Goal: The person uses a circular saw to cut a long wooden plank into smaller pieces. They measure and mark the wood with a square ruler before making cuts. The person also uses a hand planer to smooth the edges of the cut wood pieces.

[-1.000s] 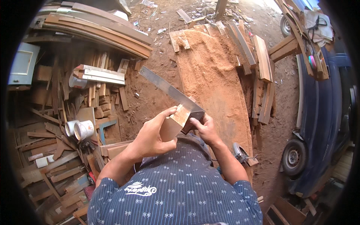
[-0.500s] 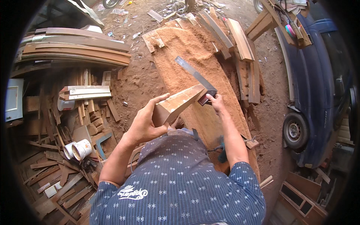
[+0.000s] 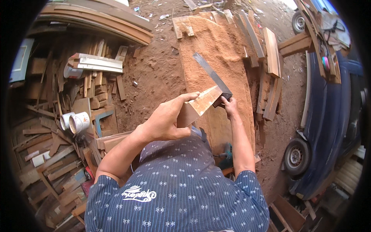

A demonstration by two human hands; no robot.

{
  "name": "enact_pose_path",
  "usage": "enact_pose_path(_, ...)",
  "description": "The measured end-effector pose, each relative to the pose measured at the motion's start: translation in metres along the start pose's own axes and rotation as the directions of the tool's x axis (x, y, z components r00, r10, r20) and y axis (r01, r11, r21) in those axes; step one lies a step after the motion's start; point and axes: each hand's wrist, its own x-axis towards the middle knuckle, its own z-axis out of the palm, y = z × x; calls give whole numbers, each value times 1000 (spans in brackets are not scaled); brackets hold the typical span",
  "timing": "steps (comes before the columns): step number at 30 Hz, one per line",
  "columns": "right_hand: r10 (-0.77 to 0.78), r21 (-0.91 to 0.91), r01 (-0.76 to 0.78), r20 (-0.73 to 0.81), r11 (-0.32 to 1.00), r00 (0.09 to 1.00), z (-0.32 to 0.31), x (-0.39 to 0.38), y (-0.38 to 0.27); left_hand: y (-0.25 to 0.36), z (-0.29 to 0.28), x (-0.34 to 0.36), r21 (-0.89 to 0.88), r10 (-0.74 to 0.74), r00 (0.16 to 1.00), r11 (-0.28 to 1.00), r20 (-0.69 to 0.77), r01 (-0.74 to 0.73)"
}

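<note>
My left hand [image 3: 167, 118] is closed round the near end of a short wooden block [image 3: 205, 101], thumb below and fingers over the top. The block tilts up and away from me, level with my waist. In my right hand [image 3: 230, 107] is the dark stock of a try square [image 3: 212, 74], pressed against the block's far end. The square's long metal blade points away and to the left. Under both hands stretches a wooden workbench [image 3: 210, 129], its far part covered in sawdust [image 3: 208, 42].
A green power tool [image 3: 227, 154] sits on the bench by my right forearm. Timber offcuts [image 3: 272, 52] lean along the bench's right side. Scrap wood and two white buckets [image 3: 79, 122] lie to the left; a blue vehicle [image 3: 328, 127] stands at the right.
The view has shifted, so the surroundings sit differently. The block has turned, its end face now more toward me, and the square stays against its far end. Both hands keep their hold.
</note>
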Motion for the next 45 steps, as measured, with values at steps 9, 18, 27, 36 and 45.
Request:
enact_pose_path(9,29,46,-30,20,998,999,-4,0,1,0,7,-1,22,31,999,999,29,-32)
enact_pose_path(18,-11,28,11,-26,1000,1000,-5,-4,7,3,10,-1,32,42,997,999,65,-44)
enact_pose_path(27,180,-139,-218,-245,966,953,-74,-1,22,-5,-32,10,99,-127,991,987,-31,129)
enact_pose_path(36,-470,-784,562,404,264,785,37,-48,-75,-27,-91,46,151,73,909,978,411,-147)
enact_pose_path(45,-460,-599,376,15,706,888,114,-63,-94,-206,-127,156,190,49,907,981,-419,34)
